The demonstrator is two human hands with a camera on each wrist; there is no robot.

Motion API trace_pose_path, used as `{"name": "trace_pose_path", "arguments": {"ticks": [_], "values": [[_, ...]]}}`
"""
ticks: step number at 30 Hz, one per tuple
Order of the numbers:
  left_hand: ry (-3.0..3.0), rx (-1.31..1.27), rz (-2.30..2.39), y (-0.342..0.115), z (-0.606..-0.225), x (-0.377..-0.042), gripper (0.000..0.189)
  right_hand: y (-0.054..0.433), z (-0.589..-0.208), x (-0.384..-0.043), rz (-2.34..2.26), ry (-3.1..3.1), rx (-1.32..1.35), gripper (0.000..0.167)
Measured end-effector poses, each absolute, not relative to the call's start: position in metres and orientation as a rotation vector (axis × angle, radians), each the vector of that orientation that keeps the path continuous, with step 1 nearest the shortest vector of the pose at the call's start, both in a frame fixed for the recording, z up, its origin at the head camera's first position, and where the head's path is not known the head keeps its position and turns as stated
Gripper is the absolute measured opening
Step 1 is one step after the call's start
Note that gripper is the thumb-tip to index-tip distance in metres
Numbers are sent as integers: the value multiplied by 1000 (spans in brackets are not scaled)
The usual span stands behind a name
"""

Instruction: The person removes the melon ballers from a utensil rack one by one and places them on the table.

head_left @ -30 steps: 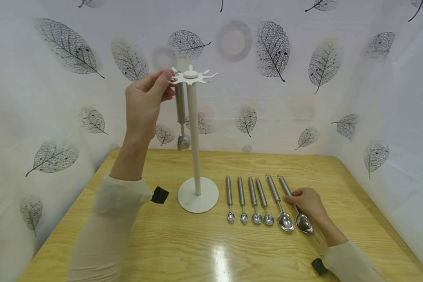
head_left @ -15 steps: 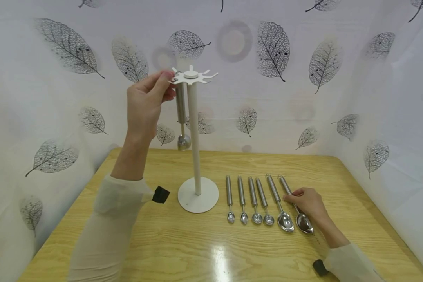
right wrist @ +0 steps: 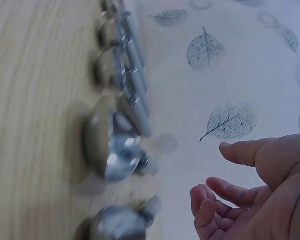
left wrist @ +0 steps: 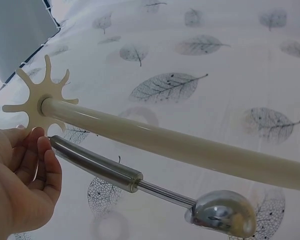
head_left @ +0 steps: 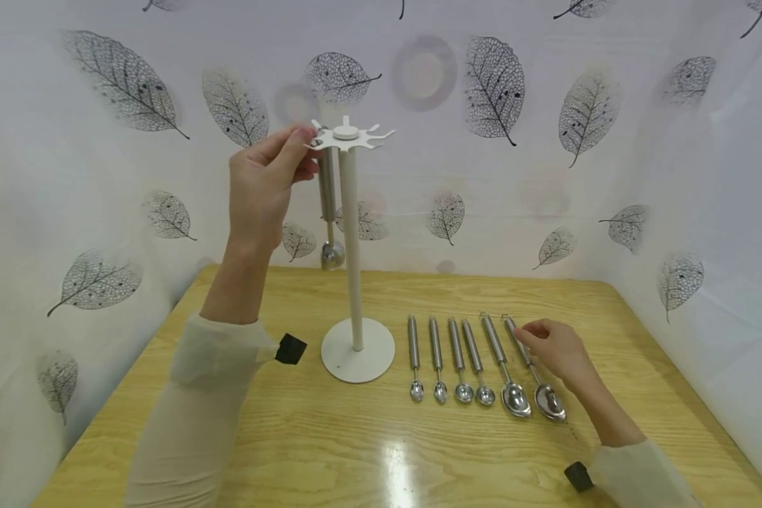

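At the top of a white stand (head_left: 351, 240) with curved hooks, my left hand (head_left: 260, 180) pinches the upper end of a steel scoop (head_left: 327, 187). The scoop hangs bowl-down beside the post; in the left wrist view its deep round bowl (left wrist: 222, 212) shows clearly. My fingers hide how its loop sits on the hook. My right hand (head_left: 559, 349) hovers over the handle of the rightmost scoop (head_left: 549, 402) on the table. The right wrist view shows its thumb (right wrist: 242, 152) and fingers apart, nothing between them.
Several more steel scoops lie side by side right of the stand's round base (head_left: 339, 367), including a large one (head_left: 515, 400) and a small one (head_left: 416, 391). The wooden table (head_left: 330, 444) is enclosed by a leaf-print curtain (head_left: 406, 162).
My right hand has let go of the rightmost scoop's handle and risen slightly, away from the table's front. My left hand and the hanging scoop have stayed almost still.
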State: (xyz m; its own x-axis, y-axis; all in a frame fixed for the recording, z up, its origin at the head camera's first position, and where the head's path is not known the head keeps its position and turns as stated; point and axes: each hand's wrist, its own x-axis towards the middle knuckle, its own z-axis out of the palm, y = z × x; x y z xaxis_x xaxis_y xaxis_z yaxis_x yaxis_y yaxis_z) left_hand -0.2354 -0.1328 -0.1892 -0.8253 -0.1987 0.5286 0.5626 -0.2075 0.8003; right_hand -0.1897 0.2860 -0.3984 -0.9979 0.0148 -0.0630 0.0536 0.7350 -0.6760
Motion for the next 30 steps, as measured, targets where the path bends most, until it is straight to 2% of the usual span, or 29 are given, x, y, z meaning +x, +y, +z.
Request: {"name": "trace_pose_path", "arguments": {"ticks": [13,30], "values": [[-1582,-374,-2107,-133,-186,-236,17,231,-359,-215,-1292,2847,-165,56],[-1594,-372,-2112,-134,-185,-234,16,153,-290,-255,-1595,2676,-552,39]]}}
